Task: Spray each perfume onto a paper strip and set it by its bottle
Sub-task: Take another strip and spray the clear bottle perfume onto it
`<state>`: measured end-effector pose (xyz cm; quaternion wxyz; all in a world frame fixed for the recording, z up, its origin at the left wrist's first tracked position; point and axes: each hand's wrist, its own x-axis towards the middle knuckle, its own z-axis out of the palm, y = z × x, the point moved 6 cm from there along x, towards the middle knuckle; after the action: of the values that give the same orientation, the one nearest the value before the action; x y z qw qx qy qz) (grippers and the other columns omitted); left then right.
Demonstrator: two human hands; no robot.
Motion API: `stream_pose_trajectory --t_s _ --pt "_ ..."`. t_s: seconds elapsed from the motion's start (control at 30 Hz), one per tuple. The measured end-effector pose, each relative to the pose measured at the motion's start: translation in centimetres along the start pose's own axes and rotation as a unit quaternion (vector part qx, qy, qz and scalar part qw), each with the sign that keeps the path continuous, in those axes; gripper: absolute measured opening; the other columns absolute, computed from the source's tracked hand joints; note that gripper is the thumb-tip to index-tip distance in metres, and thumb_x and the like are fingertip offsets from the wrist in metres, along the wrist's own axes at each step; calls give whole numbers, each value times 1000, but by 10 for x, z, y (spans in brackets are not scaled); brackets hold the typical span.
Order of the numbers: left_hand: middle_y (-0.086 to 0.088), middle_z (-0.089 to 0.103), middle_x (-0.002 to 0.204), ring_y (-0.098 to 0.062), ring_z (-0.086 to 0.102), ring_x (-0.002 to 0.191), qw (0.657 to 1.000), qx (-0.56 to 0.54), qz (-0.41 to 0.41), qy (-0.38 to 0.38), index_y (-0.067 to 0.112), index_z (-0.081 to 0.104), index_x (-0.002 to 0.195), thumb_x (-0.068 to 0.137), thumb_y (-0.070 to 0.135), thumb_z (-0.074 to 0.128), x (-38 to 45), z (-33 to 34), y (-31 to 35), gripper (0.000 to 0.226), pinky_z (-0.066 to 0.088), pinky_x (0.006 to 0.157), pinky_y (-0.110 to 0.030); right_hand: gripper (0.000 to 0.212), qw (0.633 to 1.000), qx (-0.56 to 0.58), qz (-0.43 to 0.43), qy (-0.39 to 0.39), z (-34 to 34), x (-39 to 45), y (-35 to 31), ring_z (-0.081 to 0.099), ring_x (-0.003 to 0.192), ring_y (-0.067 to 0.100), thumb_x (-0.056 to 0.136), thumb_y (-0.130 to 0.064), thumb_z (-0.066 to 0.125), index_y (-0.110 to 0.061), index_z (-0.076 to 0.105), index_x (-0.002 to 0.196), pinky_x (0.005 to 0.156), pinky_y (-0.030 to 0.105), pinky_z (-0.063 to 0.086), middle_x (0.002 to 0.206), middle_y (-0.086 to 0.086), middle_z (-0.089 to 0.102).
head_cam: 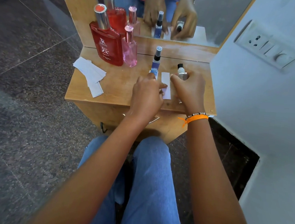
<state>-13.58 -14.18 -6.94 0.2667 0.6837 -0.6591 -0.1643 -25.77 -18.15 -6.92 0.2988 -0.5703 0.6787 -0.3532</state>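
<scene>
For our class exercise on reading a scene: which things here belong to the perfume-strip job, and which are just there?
Part of the job:
red bottle
pink bottle
blue spray bottle
small bottle gripped by the right hand
paper strip touched by the left hand
spare strips

Just there:
mirror
wall socket
orange wristband
</scene>
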Motion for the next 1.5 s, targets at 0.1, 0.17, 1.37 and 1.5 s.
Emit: stream_pose_trajectory --t_s 0.1,0.17,1.37,1.5 --pt "-10 61 110 -30 51 101 1000 4 -7 -1 20 70 109 86 19 60 0 0 0 25 44 84 -38 22 999 32 -5 21 -6 -3 2 35 55 13 77 -22 61 -10 51 62 53 27 30 52 -3 39" --pt "-8 61 113 -29 49 104 1000 -3 -14 1 21 70 109 86 20 62 -1 -2 -2 25 44 86 -38 22 999 46 -4 24 -7 -4 3 38 56 14 76 -25 62 -9 54 63 54 34 39 53 -3 40" --pt "-1 73 98 -12 68 91 935 -334 -110 -39 20 69 105 71 14 77 -45 -29 -10 36 55 79 -33 26 936 334 -104 -31 -47 -50 -49 57 93 10 90 3 47 -13 59 106 93 27 47 96 -2 60" --pt "-2 73 99 -12 68 92 935 -339 -98 -33 18 69 108 69 11 77 -44 -32 -9 40 56 77 -34 25 953 218 -191 -86 -46 -52 -65 60 93 12 86 7 51 -6 63 104 90 26 50 95 1 63"
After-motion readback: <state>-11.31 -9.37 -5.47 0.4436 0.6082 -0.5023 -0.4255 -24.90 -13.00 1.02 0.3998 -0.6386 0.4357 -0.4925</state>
